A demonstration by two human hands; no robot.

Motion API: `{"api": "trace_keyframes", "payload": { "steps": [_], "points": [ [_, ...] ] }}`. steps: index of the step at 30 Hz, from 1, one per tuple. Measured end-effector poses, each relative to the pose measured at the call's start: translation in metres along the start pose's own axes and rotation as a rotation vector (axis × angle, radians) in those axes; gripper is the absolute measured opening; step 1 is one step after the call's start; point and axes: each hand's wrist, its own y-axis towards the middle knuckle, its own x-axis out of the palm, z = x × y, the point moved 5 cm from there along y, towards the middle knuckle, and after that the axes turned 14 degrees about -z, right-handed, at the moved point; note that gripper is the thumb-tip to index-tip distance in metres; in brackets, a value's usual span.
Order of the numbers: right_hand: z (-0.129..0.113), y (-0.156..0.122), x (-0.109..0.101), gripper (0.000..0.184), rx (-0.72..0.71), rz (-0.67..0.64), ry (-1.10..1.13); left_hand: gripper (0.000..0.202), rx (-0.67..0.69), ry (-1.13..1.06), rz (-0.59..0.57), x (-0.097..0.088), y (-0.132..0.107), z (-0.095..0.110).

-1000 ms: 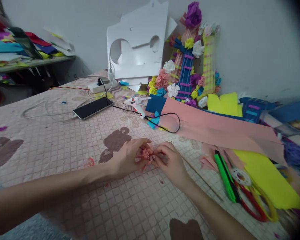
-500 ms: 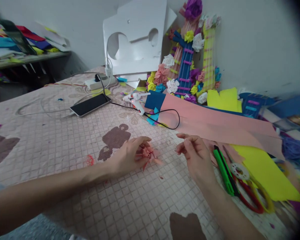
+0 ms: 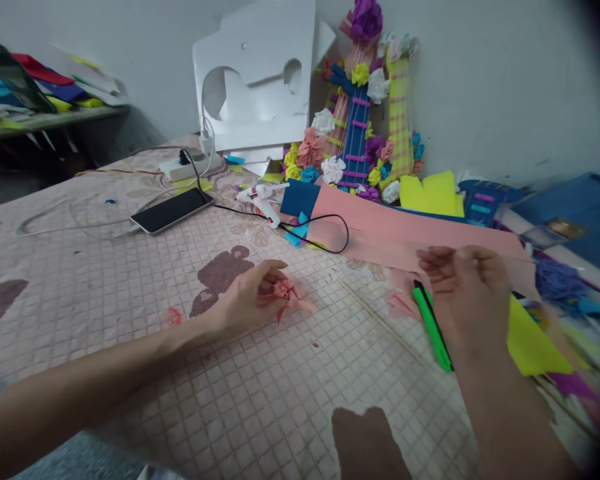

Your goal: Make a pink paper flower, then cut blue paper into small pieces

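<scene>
**Flower in my left grip, right grip over the cutter**

My left grip rests on the cloth, thumb and fingers closed on a small pink paper flower. The flower lies against the cloth just past my fingertips, with its petals splayed to the right.

My right grip is well apart from it. The fingers are loosely curled over the top end of a green cutter. I cannot tell whether they hold anything or touch the cutter.

A thin stick lies slantwise between my two hands. Under and beyond my right grip a long pink sheet spreads out, with a yellow sheet to its right.

Farther off, a glue gun lies by the pink sheet's left end, its black cord looping onto the sheet. A phone lies to its left, near a power strip. A white board leans on the wall.
</scene>
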Motion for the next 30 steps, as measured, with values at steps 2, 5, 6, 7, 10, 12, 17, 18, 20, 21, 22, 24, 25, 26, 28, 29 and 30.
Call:
{"api": "trace_keyframes", "payload": {
  "steps": [2,5,6,7,10,12,17,18,20,21,22,24,25,26,28,29,30],
  "points": [
    [0.012,-0.006,0.008,0.010,0.106,-0.072,-0.004,0.046,-0.018,-0.025,-0.002,0.000,0.001,0.000],
    [0.030,-0.017,0.026,0.017,0.236,-0.204,-0.056,0.046,-0.025,-0.015,0.006,0.001,0.001,0.000],
    [0.035,-0.021,0.033,0.018,0.273,-0.268,-0.091,0.047,-0.018,0.002,0.013,0.002,0.001,0.000],
    [0.039,-0.025,0.040,0.020,0.303,-0.335,-0.137,0.047,-0.009,0.025,0.020,0.003,0.000,0.000],
    [0.046,-0.038,0.058,0.024,0.359,-0.502,-0.294,0.048,0.001,0.075,0.032,0.007,-0.001,-0.003],
    [0.048,-0.045,0.068,0.024,0.362,-0.562,-0.377,0.049,-0.004,0.075,0.033,0.008,-0.002,-0.005],
    [0.044,-0.049,0.078,0.025,0.351,-0.610,-0.414,0.048,-0.004,0.044,0.034,0.006,-0.003,-0.005],
    [0.043,-0.049,0.078,0.025,0.350,-0.606,-0.396,0.048,-0.006,0.040,0.034,0.006,-0.003,-0.004],
    [0.041,-0.048,0.078,0.025,0.352,-0.600,-0.371,0.047,-0.010,0.033,0.038,0.005,-0.004,-0.004],
    [0.041,-0.047,0.077,0.025,0.354,-0.596,-0.370,0.046,-0.009,0.026,0.039,0.005,-0.004,-0.004],
    [0.041,-0.047,0.075,0.025,0.357,-0.591,-0.377,0.046,-0.006,0.016,0.041,0.005,-0.004,-0.004],
    [0.043,-0.046,0.073,0.025,0.347,-0.585,-0.400,0.046,-0.001,-0.006,0.042,0.005,-0.004,-0.005],
    [0.044,-0.046,0.071,0.025,0.332,-0.584,-0.414,0.046,-0.001,-0.013,0.045,0.005,-0.004,-0.006],
    [0.045,-0.045,0.069,0.024,0.314,-0.583,-0.432,0.047,-0.002,-0.017,0.047,0.005,-0.004,-0.007],
    [0.048,-0.043,0.066,0.022,0.275,-0.580,-0.476,0.048,-0.007,-0.024,0.050,0.005,-0.005,-0.008],
    [0.048,-0.042,0.064,0.021,0.253,-0.571,-0.503,0.048,-0.009,-0.029,0.049,0.005,-0.005,-0.008],
    [0.048,-0.040,0.061,0.021,0.228,-0.554,-0.530,0.047,-0.011,-0.031,0.047,0.005,-0.005,-0.008]
  ]
}}
